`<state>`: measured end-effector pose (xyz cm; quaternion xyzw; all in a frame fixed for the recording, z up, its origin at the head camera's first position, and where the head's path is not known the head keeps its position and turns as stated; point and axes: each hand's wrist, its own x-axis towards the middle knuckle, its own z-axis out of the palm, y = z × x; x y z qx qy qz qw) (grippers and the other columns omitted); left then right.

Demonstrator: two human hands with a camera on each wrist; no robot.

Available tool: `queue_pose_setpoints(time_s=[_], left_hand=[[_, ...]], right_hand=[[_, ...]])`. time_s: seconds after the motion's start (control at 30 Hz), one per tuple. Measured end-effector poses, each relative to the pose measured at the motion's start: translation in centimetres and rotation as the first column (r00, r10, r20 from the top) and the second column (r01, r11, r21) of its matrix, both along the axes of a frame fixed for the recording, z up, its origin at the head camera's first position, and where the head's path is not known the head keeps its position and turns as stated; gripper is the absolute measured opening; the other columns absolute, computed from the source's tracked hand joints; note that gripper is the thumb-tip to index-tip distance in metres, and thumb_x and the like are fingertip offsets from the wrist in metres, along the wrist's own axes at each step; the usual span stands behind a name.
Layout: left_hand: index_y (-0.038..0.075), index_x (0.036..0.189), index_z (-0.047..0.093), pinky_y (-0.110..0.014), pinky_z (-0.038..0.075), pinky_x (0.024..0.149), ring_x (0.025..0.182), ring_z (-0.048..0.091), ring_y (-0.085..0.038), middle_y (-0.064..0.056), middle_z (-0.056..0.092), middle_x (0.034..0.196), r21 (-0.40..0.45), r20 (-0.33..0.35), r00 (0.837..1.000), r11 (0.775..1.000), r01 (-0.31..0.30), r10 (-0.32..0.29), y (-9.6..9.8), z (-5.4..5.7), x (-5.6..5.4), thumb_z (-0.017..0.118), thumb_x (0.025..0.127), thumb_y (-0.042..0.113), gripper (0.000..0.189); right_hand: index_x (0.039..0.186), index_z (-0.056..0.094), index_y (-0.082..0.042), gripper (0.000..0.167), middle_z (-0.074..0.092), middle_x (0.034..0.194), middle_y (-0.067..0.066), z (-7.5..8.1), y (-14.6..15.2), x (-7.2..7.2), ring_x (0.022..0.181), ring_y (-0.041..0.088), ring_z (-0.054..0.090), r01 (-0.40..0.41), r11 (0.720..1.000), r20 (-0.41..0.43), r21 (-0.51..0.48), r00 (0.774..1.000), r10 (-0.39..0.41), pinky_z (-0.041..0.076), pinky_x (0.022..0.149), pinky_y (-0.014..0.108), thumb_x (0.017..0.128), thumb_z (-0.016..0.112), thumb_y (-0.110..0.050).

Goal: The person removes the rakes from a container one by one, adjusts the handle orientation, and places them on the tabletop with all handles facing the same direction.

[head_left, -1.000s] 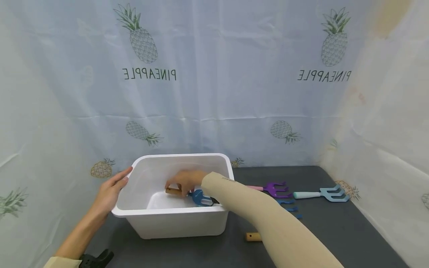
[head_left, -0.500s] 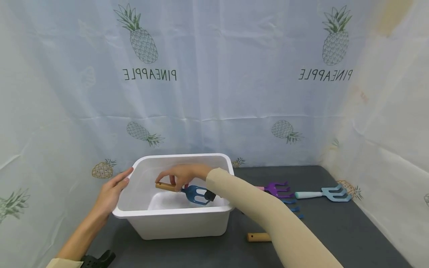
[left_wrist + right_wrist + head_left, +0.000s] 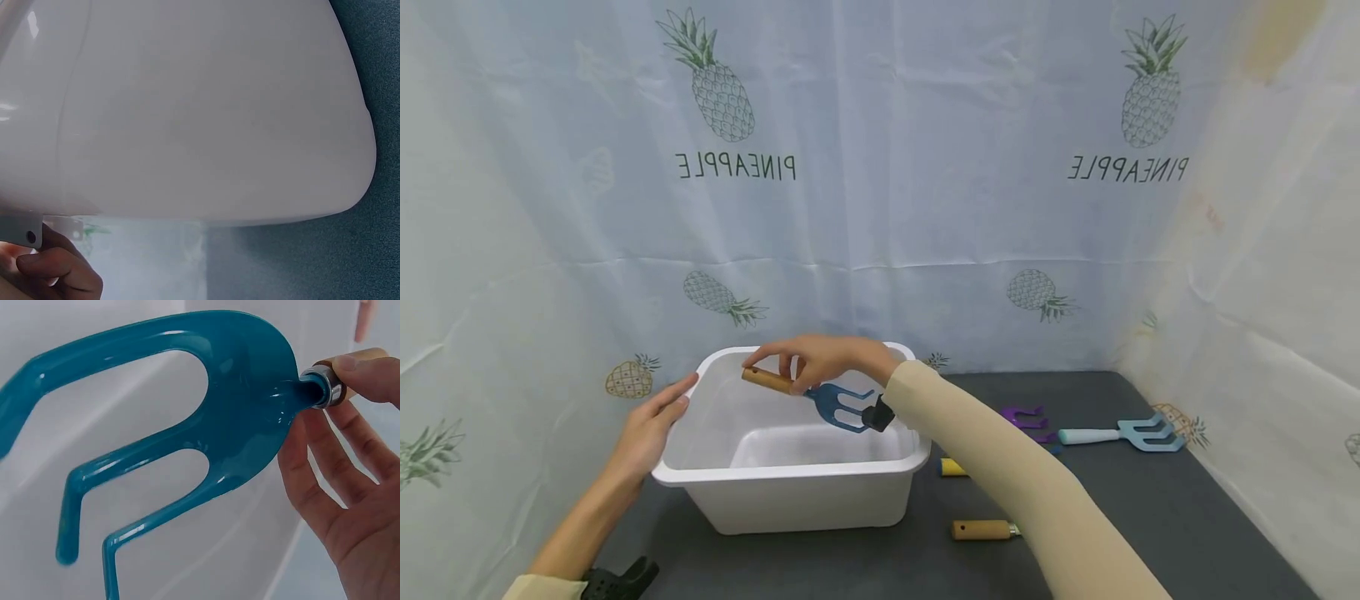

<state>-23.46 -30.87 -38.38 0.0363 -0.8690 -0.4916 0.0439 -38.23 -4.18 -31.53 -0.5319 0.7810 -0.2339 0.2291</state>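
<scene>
A blue three-tined garden hand rake (image 3: 838,406) with a wooden handle is held by my right hand (image 3: 829,358) above the white plastic tub (image 3: 797,504). In the right wrist view, the thumb and fingers pinch the handle (image 3: 355,359) just behind its metal collar, and the tines bend downward. My left hand (image 3: 642,433) grips the tub's left rim. Curled fingers (image 3: 65,269) show beside the rim in the left wrist view, where the tub's outer wall (image 3: 219,112) fills most of the picture.
On the dark table (image 3: 1112,517) to the right lie a light blue hand rake (image 3: 1138,434), a purple rake (image 3: 1022,418), a yellow handle end (image 3: 953,467) and a wooden handle (image 3: 983,530). My right sleeve covers parts of these tools. A pineapple-print curtain (image 3: 880,208) hangs behind.
My right hand has lifted the blue hand rake from the tub's floor to about rim height, moving slightly left and then upward. My left hand stays on the rim.
</scene>
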Motion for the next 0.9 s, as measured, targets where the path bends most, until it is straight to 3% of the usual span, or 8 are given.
queue_pose_setpoints(time_s=[0.23,0.5,0.63,0.9], left_hand=[[0.012,0.163,0.030,-0.007,0.043,0.078,0.148,0.037,-0.047,-0.023,0.024,0.169,0.001,0.002,1.000,1.000,0.006,-0.006,0.0,0.2,0.0,0.032,0.113,0.039,0.057],[0.011,0.163,0.031,-0.006,0.043,0.080,0.147,0.038,-0.044,-0.021,0.026,0.169,-0.003,-0.011,1.000,1.000,0.013,-0.013,0.0,0.0,0.1,0.034,0.113,0.038,0.056],[0.012,0.163,0.032,-0.008,0.045,0.081,0.146,0.039,-0.043,-0.020,0.027,0.169,0.002,-0.020,1.000,1.000,0.016,-0.016,0.0,-0.1,0.0,0.034,0.113,0.038,0.056],[0.011,0.163,0.029,-0.006,0.043,0.079,0.148,0.037,-0.046,-0.021,0.024,0.170,0.003,-0.006,1.000,1.000,0.016,-0.016,-0.1,-0.1,0.2,0.032,0.113,0.037,0.056]], right_hand=[[0.155,0.046,-0.026,0.071,0.064,0.114,0.008,2.4,1.4,0.3,0.097,0.023,0.063,-0.006,0.998,-0.053,-0.058,0.999,0.003,0.057,0.075,0.028,0.092,0.067,-0.003],[0.156,0.045,-0.023,0.070,0.062,0.118,0.006,4.9,3.4,1.3,0.099,0.020,0.064,-0.026,0.994,-0.124,-0.105,0.992,0.013,0.057,0.084,0.030,0.092,0.065,-0.004],[0.156,0.045,-0.023,0.070,0.061,0.125,0.004,6.1,4.8,1.8,0.099,0.023,0.067,-0.023,0.991,-0.155,-0.128,0.988,0.003,0.058,0.089,0.035,0.091,0.063,-0.003],[0.157,0.044,-0.022,0.069,0.055,0.147,0.000,7.6,8.1,2.9,0.102,0.014,0.064,-0.051,0.991,-0.247,-0.127,0.969,0.018,0.057,0.092,0.032,0.092,0.062,-0.002]])
